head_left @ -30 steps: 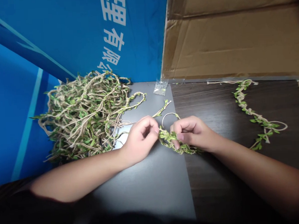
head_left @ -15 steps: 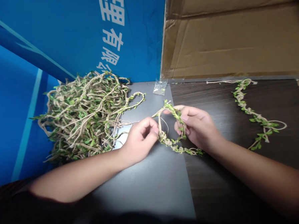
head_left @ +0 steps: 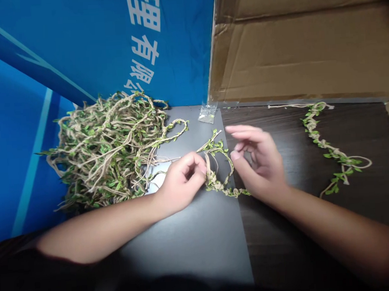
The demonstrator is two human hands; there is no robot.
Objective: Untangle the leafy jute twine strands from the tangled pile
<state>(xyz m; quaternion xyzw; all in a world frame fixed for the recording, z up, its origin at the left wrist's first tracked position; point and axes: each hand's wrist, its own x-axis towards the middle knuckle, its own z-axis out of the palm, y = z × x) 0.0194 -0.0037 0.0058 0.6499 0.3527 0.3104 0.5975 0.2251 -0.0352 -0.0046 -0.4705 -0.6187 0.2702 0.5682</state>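
Observation:
A braided twine garland with green leaves [head_left: 219,186] lies in a loop between my hands. My left hand [head_left: 183,181] pinches the twine at the loop's left side, with thumb and fingers closed. Just right of the loop is my right hand [head_left: 259,161], its fingers and thumb apart and nothing between them. Part of the garland runs toward the underside of my right hand, where it is hidden. Leafy strand ends rise above the loop.
A large heap of leafy twine [head_left: 112,145] sits at the left. Another knotted garland [head_left: 325,145] lies on the dark wood surface [head_left: 297,235] at the right. A small clear packet [head_left: 207,113] rests near the cardboard [head_left: 300,53]. Blue panels [head_left: 87,38] stand behind the heap.
My right hand has let go of the leafy strand and opened, its fingers lifting away. The strand has dropped into a lower loop. My left hand has kept its hold.

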